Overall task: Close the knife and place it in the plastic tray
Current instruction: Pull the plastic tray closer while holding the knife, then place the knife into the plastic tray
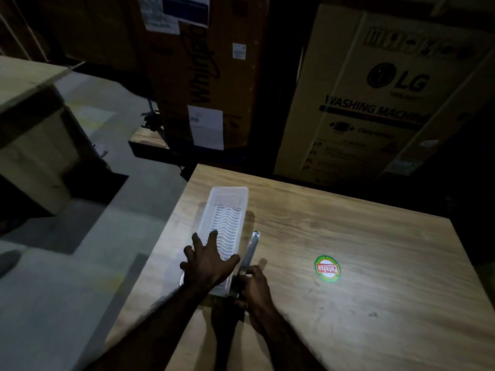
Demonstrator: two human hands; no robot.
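Observation:
A long clear plastic tray (227, 207) with a wavy ribbed floor lies on the wooden table (348, 263), near its left edge. My left hand (209, 263) rests flat with spread fingers over the tray's near end. Just right of the tray lies the knife (251, 249), its pale metal blade pointing away from me along the tray's right wall. My right hand (254, 287) grips the knife's dark handle end on the tabletop. The handle is mostly hidden under my fingers.
A round red and green sticker (327, 269) lies on the table to the right. Large cardboard appliance boxes (375, 97) stand behind the table. The floor (80, 263) drops away left of the table edge, with another wooden bench (26, 103) at far left.

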